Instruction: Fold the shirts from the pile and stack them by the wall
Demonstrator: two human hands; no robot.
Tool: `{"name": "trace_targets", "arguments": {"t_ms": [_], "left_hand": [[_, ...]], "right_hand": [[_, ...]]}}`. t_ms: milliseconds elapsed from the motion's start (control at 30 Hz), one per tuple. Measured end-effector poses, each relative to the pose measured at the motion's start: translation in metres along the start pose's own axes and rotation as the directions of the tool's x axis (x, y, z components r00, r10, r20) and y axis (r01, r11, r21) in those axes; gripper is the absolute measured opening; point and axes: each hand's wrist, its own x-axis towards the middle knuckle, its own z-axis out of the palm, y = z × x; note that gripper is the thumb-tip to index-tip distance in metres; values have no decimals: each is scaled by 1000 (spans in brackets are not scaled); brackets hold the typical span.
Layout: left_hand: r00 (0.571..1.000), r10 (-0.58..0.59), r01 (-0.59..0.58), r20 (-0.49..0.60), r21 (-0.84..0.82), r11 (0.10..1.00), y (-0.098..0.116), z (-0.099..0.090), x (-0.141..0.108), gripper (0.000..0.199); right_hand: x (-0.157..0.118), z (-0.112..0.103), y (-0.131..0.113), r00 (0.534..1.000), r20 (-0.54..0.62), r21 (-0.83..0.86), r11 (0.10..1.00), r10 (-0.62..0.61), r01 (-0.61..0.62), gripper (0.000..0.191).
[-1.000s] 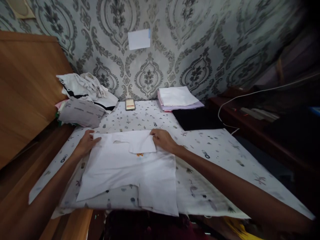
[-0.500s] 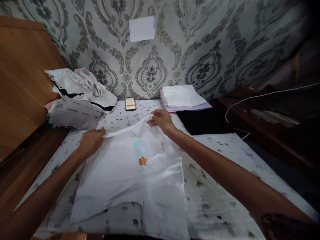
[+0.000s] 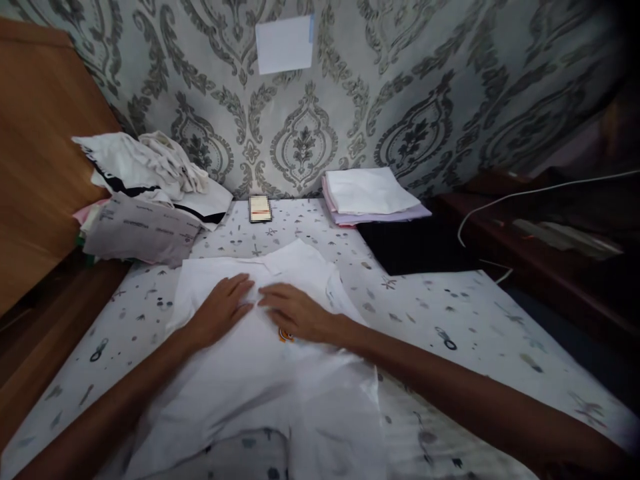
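A white garment (image 3: 250,373) with a small orange cartoon print (image 3: 285,335) lies spread on the patterned sheet (image 3: 425,313). My left hand (image 3: 225,307) rests on its upper middle, fingers apart and flat on the cloth. Close beside it, my right hand (image 3: 295,310) lies on the same cloth with fingers spread, partly covering the orange print. Neither hand holds anything. The garment's upper edge reaches beyond both hands.
Rumpled clothes (image 3: 150,180) are heaped at the back left beside a wooden panel (image 3: 45,133). A phone (image 3: 260,209) lies near the wall. Folded cloths (image 3: 370,191) and a black cloth (image 3: 420,247) sit back right, near a white cable (image 3: 550,185).
Both hands have let go of the garment's upper edge and come together over its middle. The upper part of the cloth now lies flatter on the sheet.
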Motion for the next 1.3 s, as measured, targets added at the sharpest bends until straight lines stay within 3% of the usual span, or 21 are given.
{"name": "trace_targets", "arguments": {"t_ms": [33, 100, 200, 300, 467, 567, 700, 767, 833, 1000, 1133, 1200, 1300], "left_hand": [[1000, -26, 26, 13, 21, 999, -4, 2, -2, 44], [992, -122, 120, 23, 77, 990, -17, 2, -6, 48], [974, -228, 227, -6, 121, 966, -40, -5, -10, 52], [973, -228, 231, -37, 144, 962, -52, -7, -11, 53], [973, -225, 230, -47, 180, 956, -51, -5, -11, 53], [971, -239, 240, -32, 193, 951, -48, -6, -11, 53], [966, -256, 255, -25, 233, 939, -41, -6, -9, 53], [966, -258, 254, -17, 241, 937, -42, -5, -8, 54], [960, -280, 271, 2, 248, 930, -47, -6, -10, 55], [909, -416, 402, -22, 306, 863, -65, -24, -20, 55], [910, -399, 410, -113, 385, 827, -40, -32, -24, 54], [937, -338, 346, -87, 348, 871, -12, -25, -26, 57], [969, -240, 222, 53, 228, 948, 24, -12, -37, 60]], "right_hand": [[-3, 2, -3, 994, 100, -33, 998, -47, 51, 25], [-5, -1, 0, 976, 215, -121, 991, -25, 52, 30], [0, -14, 18, 954, 249, -282, 955, 164, -90, 36], [18, -23, 38, 918, 273, -397, 903, 289, -166, 41], [67, -21, 67, 910, 113, -535, 796, 399, -283, 45], [79, -13, 65, 907, 57, -518, 789, 418, -331, 41], [62, 4, 44, 930, 169, -466, 858, 326, -216, 39], [51, 6, 42, 915, 223, -466, 862, 335, -202, 43], [42, -2, 51, 887, 207, -498, 825, 413, -268, 49], [30, -46, 88, 790, 35, -580, 656, 612, -483, 48], [16, -49, 72, 757, -54, -562, 607, 651, -562, 48], [5, -36, 48, 796, -30, -536, 663, 604, -523, 52], [-17, -19, 12, 876, 115, -484, 797, 468, -361, 54]]}}
